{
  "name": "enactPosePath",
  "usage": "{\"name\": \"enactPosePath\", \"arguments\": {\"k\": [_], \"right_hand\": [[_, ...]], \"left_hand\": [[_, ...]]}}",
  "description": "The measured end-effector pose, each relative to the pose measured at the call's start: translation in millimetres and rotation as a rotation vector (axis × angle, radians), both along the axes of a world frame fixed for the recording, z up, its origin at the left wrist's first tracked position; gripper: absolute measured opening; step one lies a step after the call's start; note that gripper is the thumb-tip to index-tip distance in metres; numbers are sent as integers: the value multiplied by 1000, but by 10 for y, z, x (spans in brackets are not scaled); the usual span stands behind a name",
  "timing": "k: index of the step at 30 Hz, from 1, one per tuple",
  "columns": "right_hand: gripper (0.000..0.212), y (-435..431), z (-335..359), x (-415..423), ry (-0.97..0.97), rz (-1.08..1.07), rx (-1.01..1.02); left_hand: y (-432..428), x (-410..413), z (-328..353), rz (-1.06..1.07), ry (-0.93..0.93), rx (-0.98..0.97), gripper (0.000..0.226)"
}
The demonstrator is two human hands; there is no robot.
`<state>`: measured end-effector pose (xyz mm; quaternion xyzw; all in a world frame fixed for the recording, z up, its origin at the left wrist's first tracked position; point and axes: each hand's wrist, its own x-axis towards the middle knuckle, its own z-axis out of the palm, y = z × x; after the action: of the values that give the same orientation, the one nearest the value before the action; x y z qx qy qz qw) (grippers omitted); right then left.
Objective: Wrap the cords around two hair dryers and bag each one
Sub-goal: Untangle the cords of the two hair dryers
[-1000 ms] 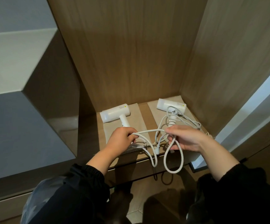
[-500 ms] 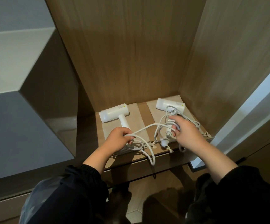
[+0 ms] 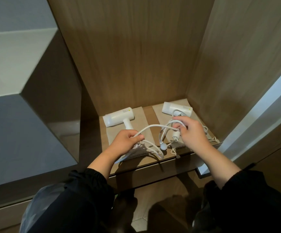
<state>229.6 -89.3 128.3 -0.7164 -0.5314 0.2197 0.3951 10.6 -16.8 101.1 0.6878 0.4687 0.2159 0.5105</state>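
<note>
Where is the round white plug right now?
In the head view, the plug lies on the shelf near its front edge, between the left hand and right hand.

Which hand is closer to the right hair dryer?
Right. The right hand is on the cord just in front of the right dryer; the left hand is below the left dryer.

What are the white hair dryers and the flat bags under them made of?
The hair dryers look like smooth, matte white plastic with a soft sheen. The bags seem to be beige woven cloth: dull, and limp, with drawstrings.
</note>
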Motion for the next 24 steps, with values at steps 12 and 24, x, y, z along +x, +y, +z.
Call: {"name": "enactPosePath", "arguments": {"k": [12,24], "right_hand": [[34,-12,-397,374,511,-542,-126],[47,-135,-239,261,-417,272,-750]], "left_hand": [[88,-177,13,379,-343,-82,29],[70,-154,126,343,-436,-149,25]]}}
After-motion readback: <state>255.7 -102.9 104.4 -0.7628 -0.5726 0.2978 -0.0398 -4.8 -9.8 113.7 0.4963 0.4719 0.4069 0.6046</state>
